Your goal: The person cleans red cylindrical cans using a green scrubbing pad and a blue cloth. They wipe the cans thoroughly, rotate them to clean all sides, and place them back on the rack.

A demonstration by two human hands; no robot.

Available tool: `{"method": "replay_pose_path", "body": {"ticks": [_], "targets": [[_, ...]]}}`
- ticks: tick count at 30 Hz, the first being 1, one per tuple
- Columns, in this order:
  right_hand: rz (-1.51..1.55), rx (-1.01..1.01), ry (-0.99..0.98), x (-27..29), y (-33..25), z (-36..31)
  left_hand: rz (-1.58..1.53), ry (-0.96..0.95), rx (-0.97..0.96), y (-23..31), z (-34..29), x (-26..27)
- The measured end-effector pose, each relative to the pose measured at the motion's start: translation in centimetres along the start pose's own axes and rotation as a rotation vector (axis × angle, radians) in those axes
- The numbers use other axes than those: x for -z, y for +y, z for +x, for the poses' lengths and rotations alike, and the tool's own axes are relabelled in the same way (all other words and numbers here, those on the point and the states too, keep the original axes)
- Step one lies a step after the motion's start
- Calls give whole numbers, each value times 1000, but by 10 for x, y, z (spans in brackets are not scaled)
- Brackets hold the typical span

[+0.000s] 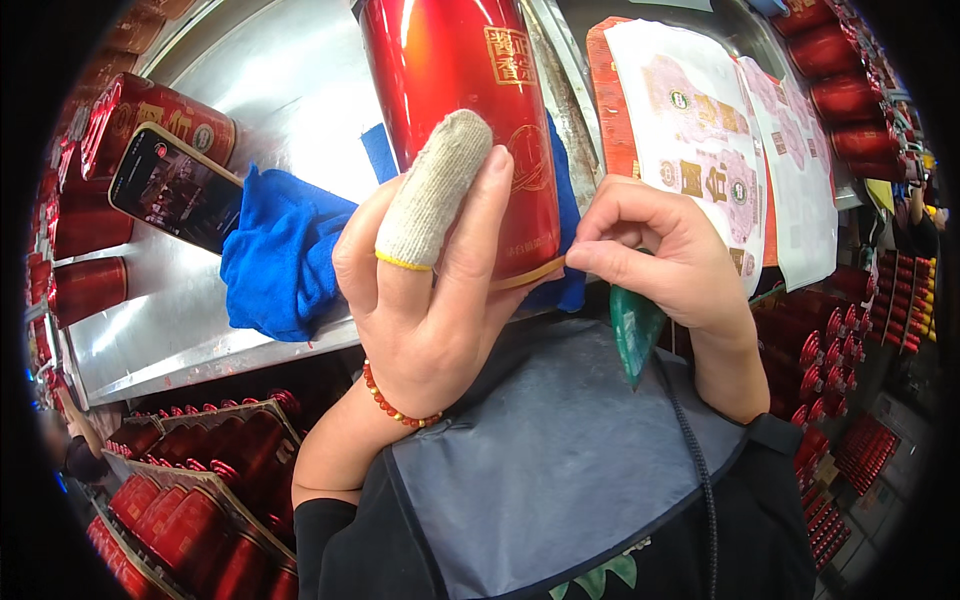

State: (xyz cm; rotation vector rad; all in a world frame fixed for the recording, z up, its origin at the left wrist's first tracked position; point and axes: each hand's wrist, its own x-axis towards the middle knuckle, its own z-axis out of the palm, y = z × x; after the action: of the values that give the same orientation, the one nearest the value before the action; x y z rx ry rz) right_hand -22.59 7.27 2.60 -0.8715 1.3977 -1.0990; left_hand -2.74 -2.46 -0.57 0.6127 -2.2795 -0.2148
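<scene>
A glossy red cylindrical bottle with gold marks lies tilted toward me, its top cut off by the frame. My left hand is wrapped round it near the base, a pale knitted cot with a yellow edge on one finger. At the gold rim of the base, my right hand has thumb and forefinger pinched together. What sits in that pinch is too small to make out. Below the right palm hangs a pointed green piece; whether the hand holds it or a cord carries it, I cannot tell.
Crumpled blue cloth and a phone lie left on the metal table. Printed white sheets rest on a red-orange board at right. More red bottles stand in crates at lower left and line both sides.
</scene>
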Motion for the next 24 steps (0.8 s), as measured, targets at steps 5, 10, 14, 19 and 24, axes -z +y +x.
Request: {"method": "replay_pose_path", "body": {"ticks": [5, 10, 14, 19, 24], "targets": [[5, 11, 5, 4, 1, 0, 16, -23, 43, -4, -3, 7], [-32, -14, -27, 3, -1, 1, -59, 0, 59, -12, -8, 5], [-60, -18, -32, 2, -1, 3, -128, -20, 116, -13, -12, 6], [-54, -20, 73, 4, 3, 3, -503, -94, 330, -27, -33, 4], [44, 10, 52, -1, 8, 7, -831, -209, 484, -32, -31, 11]]}}
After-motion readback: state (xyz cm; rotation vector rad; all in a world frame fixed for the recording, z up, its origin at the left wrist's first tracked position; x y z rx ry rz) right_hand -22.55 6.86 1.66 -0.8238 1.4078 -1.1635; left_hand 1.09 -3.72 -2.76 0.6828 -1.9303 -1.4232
